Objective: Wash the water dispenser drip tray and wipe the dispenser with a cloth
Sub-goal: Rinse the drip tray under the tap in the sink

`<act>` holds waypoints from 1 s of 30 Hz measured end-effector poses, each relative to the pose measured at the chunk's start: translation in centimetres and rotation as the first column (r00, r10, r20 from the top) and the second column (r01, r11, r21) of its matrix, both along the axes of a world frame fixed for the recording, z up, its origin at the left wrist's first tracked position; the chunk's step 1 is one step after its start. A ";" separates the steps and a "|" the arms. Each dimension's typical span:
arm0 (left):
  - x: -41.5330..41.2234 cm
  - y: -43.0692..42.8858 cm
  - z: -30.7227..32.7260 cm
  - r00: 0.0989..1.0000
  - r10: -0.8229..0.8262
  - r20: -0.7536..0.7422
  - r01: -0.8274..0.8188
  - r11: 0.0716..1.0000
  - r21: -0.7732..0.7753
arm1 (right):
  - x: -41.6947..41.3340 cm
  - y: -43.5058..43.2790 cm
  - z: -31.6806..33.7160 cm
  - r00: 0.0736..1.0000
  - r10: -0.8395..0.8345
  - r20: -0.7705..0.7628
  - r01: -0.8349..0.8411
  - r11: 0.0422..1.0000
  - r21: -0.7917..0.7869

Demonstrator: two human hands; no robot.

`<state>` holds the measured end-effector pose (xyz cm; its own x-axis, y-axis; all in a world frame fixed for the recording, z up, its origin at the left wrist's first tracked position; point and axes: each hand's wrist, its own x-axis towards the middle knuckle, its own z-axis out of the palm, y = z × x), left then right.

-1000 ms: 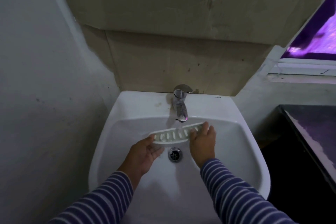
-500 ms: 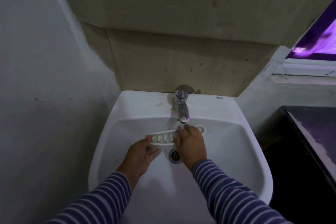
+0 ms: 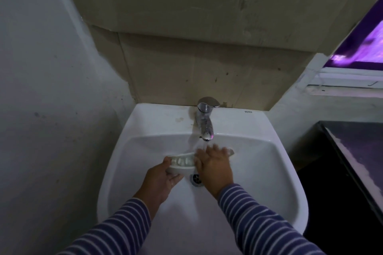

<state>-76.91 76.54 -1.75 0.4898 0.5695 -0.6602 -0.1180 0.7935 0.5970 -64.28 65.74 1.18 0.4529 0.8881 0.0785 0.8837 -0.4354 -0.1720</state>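
A white slotted drip tray (image 3: 182, 161) is held over the white sink (image 3: 145, 130), under water running from the chrome tap (image 3: 205, 124). My left hand (image 3: 161, 180) grips the tray's left end from below. My right hand (image 3: 213, 163) lies flat on top of the tray's middle and right part, fingers spread, covering most of it. Only the tray's left slots and its right tip show. Both arms wear blue and white striped sleeves.
The drain (image 3: 195, 179) sits just below the hands. A grey wall stands close on the left, beige tiles behind the sink. A dark counter (image 3: 356, 161) is at the right, with a window (image 3: 362, 47) above it.
My right hand slid from the tray's right end leftward over its top and now rests flat across it. The left hand keeps its hold on the left end.
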 end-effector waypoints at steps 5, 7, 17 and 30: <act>0.7 -0.9 0.7 1.000 -0.002 0.022 0.002 1.000 0.012 | -1.2 0.6 0.0 0.956 0.244 -0.166 -0.236 0.970 0.065; 0.5 -0.5 0.6 0.999 0.034 -0.009 -0.034 0.999 0.023 | 0.0 -0.2 0.3 0.976 0.165 -0.141 -0.155 0.984 0.085; -1.4 1.1 -1.8 0.997 0.077 -0.015 -0.078 0.995 -0.064 | 2.3 -2.0 3.3 0.533 -0.207 -0.821 0.563 0.810 0.162; -0.6 1.1 0.3 0.991 0.073 0.114 -0.064 0.995 -0.082 | 3.2 -2.8 2.1 0.243 -0.011 -0.970 0.749 0.637 0.181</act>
<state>-77.48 77.60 -1.44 0.5277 0.5534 -0.6444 -0.2389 0.8247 0.5126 -61.11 62.92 3.30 0.8240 0.5003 -0.2659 -0.2172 -0.1546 -0.9638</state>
